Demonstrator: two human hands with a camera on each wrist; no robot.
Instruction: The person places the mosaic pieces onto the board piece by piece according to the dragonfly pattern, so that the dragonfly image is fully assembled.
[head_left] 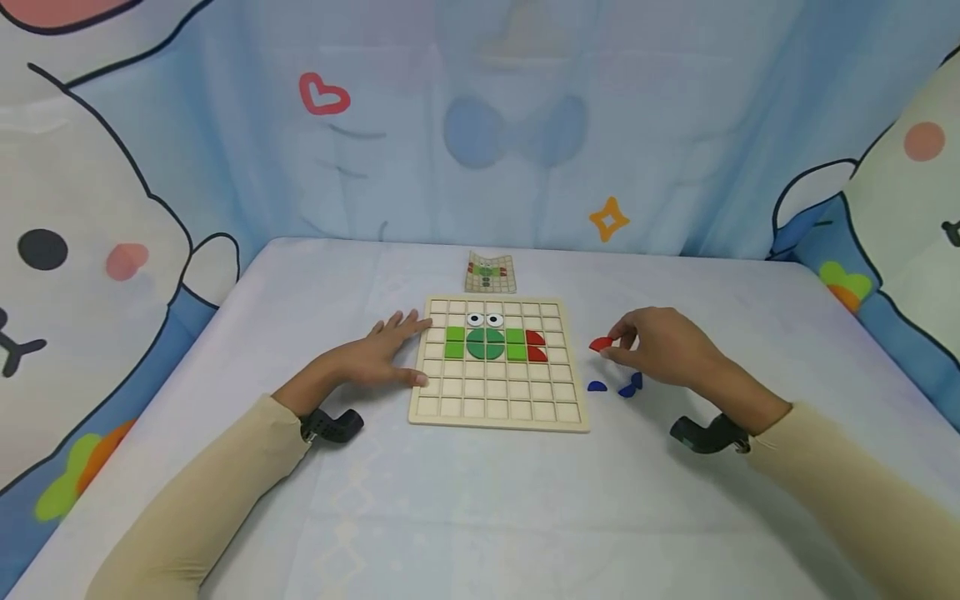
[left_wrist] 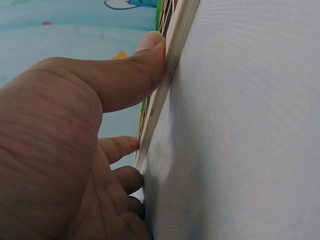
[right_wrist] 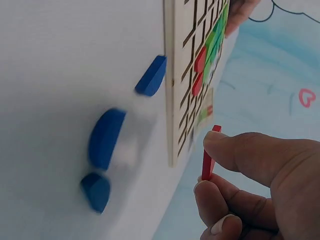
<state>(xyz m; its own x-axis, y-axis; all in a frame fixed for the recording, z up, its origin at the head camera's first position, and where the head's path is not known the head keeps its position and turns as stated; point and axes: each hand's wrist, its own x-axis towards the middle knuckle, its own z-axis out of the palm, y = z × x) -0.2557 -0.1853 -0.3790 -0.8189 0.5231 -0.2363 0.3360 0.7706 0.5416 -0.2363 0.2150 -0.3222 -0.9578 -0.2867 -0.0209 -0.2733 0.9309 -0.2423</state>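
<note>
Pinching: the right hand (head_left: 663,346) grips a red piece (head_left: 600,343) between its thumb and finger; the red piece is off to the right of the board (head_left: 497,409), not touching it
Left hand (head_left: 378,354): fingers spread out and holding nothing; the thumb and one finger touch the left edge of the board
Good way to hold the red piece: a light pinch by its edges should work best, so it can be turned until its straight sides line up with a square
Good way to mind the board: a soft press from the left hand should stop it sliding
Watch out: the right hand is near the loose blue pieces (head_left: 597,386), so a low wrist could bump them
Red: three, one in the fingers and two on the board, one above the other
Blue: three on the bench (head_left: 480,500), right of the board, two of them close together
Light green squares (head_left: 454,334): four, two on each side of the circle
Dark green pieces (head_left: 476,337): four, making one circle
Eyes (head_left: 475,319): two, just above the circle
Picture card (head_left: 491,275): one, just past the far edge of the board
</note>
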